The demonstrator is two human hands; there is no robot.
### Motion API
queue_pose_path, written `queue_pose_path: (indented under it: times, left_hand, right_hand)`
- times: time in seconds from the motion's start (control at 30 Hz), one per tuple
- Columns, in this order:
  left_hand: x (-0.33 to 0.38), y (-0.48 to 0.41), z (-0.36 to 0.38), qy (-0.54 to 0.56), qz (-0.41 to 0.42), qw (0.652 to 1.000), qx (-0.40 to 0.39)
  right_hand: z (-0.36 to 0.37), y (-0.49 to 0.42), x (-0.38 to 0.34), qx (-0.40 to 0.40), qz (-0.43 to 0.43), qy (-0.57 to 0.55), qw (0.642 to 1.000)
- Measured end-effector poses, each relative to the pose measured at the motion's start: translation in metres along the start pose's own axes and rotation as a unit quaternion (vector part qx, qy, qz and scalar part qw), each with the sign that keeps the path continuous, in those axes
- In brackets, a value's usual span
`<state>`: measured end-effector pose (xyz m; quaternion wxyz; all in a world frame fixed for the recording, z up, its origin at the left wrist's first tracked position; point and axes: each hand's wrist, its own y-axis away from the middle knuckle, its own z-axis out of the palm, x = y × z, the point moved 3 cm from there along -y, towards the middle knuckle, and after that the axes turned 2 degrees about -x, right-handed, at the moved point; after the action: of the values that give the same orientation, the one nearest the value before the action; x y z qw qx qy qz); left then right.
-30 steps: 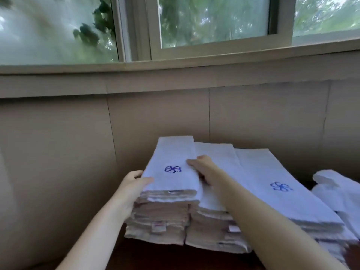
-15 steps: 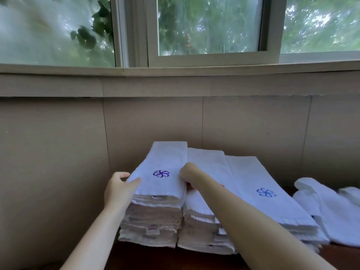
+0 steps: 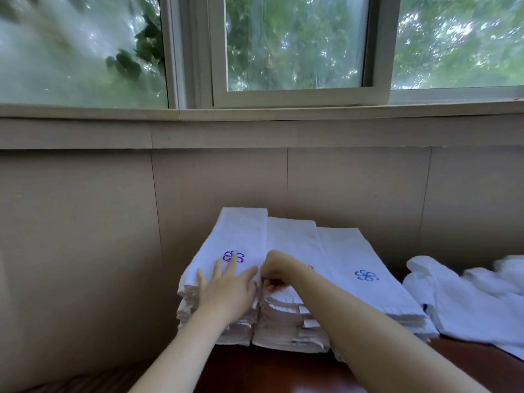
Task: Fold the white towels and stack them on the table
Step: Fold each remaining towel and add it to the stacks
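biggest risk imo: the left stack (image 3: 241, 236) of folded white towels on the table (image 3: 269, 370) is tall, so a sideways shove could slide its top layers onto the middle stack (image 3: 292, 242). left hand (image 3: 226, 290) lies flat on top, fingers spread. right hand (image 3: 276, 269) is curled at the seam between the stacks. can't tell if it pinches anything.

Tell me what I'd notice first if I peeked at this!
Three stacks of folded white towels sit side by side on the dark table, in the middle. The left hand lies flat on the left stack, reaching a blue flower mark, while the right hand curls into the gap beside it. Loose towels lie crumpled at the right, below a big window full of green trees.
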<state>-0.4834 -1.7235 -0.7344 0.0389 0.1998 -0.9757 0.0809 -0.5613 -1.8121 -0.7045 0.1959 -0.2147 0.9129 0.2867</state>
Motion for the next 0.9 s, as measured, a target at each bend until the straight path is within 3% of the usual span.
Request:
queue_pose_path:
  times: [0.07, 0.23, 0.33, 0.47, 0.57, 0.63, 0.73, 0.9]
  left_hand:
    - [0.009, 0.005, 0.000, -0.019, 0.015, 1.000, -0.010]
    - [0.026, 0.013, -0.007, -0.044, 0.030, 0.998, -0.041]
    - [0.039, 0.028, -0.010, -0.030, 0.025, 0.999, 0.019]
    - [0.068, 0.050, -0.012, 0.028, 0.014, 0.993, 0.112]
    - [0.123, 0.059, -0.005, 0.073, 0.046, 0.990, 0.111]
    - [0.177, 0.064, 0.006, 0.108, 0.092, 0.986, 0.085]
    - [0.267, 0.072, 0.025, 0.173, 0.161, 0.971, 0.026]
    - [0.401, 0.089, 0.060, 0.207, 0.240, 0.946, -0.070]
  right_hand:
    - [-0.004, 0.011, 0.009, 0.009, -0.016, 0.002, 1.000]
    - [-0.029, 0.051, 0.057, 0.078, -0.062, -0.122, 0.987]
    - [-0.048, 0.078, 0.114, 0.116, -0.083, -0.159, 0.977]
    - [-0.082, 0.108, 0.217, 0.192, -0.040, -0.203, 0.959]
    - [-0.107, 0.137, 0.292, 0.251, 0.030, -0.220, 0.942]
    - [-0.124, 0.158, 0.339, 0.309, 0.067, -0.189, 0.930]
    - [-0.146, 0.196, 0.403, 0.393, 0.131, -0.024, 0.910]
    - [-0.139, 0.235, 0.500, 0.311, 0.224, 0.198, 0.902]
